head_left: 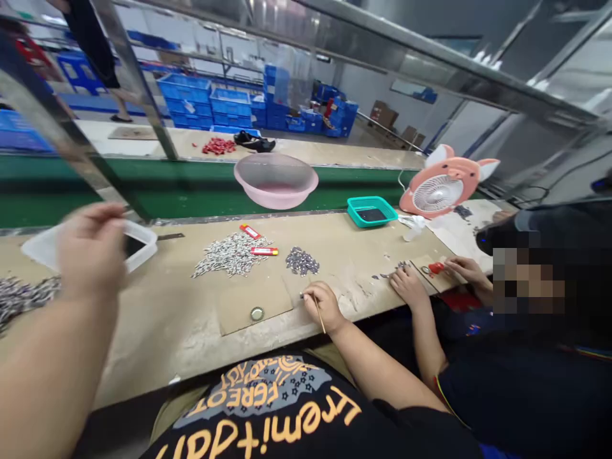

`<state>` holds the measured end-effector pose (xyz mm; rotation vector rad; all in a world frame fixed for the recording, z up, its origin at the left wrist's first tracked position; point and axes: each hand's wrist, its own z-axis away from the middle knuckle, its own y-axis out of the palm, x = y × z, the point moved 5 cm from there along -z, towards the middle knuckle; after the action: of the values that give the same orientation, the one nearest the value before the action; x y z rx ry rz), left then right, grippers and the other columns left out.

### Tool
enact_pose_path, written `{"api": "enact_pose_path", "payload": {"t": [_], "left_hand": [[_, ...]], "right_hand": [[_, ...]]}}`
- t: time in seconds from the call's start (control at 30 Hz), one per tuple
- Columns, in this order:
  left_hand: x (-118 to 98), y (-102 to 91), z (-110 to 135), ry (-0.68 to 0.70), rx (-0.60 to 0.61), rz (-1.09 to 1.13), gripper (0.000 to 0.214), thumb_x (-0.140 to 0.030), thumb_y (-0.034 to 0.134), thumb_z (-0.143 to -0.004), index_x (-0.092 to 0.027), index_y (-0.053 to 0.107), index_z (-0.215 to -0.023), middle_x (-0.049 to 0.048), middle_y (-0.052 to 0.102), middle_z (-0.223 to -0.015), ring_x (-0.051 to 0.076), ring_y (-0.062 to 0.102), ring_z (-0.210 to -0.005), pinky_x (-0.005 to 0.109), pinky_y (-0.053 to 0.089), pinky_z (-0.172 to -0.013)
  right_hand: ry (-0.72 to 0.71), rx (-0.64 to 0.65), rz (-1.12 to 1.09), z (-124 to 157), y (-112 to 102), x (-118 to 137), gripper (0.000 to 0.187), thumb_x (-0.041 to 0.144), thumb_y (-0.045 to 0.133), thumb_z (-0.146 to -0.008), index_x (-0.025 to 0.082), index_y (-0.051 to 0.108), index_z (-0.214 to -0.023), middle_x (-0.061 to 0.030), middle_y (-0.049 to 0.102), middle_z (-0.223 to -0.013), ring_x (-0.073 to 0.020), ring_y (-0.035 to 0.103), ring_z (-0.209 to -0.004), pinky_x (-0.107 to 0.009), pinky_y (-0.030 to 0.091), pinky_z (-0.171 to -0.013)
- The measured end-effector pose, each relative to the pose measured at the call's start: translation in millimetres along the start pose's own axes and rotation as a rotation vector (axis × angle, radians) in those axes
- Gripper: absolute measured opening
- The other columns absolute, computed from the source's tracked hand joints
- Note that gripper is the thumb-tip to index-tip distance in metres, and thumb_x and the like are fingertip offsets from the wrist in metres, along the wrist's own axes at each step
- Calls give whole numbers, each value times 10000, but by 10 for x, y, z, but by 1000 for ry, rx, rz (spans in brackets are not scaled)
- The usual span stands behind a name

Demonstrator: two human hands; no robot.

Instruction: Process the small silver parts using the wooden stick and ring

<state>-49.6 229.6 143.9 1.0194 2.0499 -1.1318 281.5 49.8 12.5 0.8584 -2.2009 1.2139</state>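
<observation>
Along a tan cardboard-topped counter (157,338), a clear rectangular plastic tub (143,245) is held up at the far left by the person's motion-blurred left hand (90,248), the grip apparently pressed together on the tub's rim, though the exact finger placing is blurred. A dark patch is seen inside the tub, but what it is cannot be told. A thin pale wooden stick (317,313) is pinched by the right hand (325,307), its grip closed just above the counter. A loose grey-and-silver heap of small metal pieces (230,255) is spread nearby, with a smaller dark heap (302,261) just to its right and another dark heap (23,299) at the left edge. All three heaps are left lying out on the counter. Two red-and-yellow packets (251,231) are laid beside the largest heap. Farther right, a co-worker's hand (406,287) is placed near a small red tool (436,268).
</observation>
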Motion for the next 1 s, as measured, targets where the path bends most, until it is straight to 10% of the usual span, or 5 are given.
{"api": "enact_pose_path", "payload": {"t": [0.2,0.33,1.0], "left_hand": [[-265,886,1714,-280,811,636,275,-294,638,-772,-165,612,-1013,41,638,-877,163,581,-837,293,463,-778],[-258,990,2135,-507,758,858,232,-303,661,-763,-167,611,-944,40,635,-886,149,569,-824,264,445,-759],[215,746,2341,-1006,576,1202,130,-241,650,-798,-158,552,-824,-7,564,-718,88,568,-676,201,476,-645]], "right_hand": [[-61,144,-130,-84,206,622,96,149,523,-792,194,601,-756,-27,572,-743,-162,542,-749,-294,450,-722],[-74,231,-166,-94,333,825,104,135,530,-785,197,607,-756,-22,584,-741,-158,551,-754,-289,454,-738],[-113,375,-156,-71,615,514,232,317,474,-931,241,693,-937,-26,718,-872,-161,624,-829,-344,436,-821]]}}
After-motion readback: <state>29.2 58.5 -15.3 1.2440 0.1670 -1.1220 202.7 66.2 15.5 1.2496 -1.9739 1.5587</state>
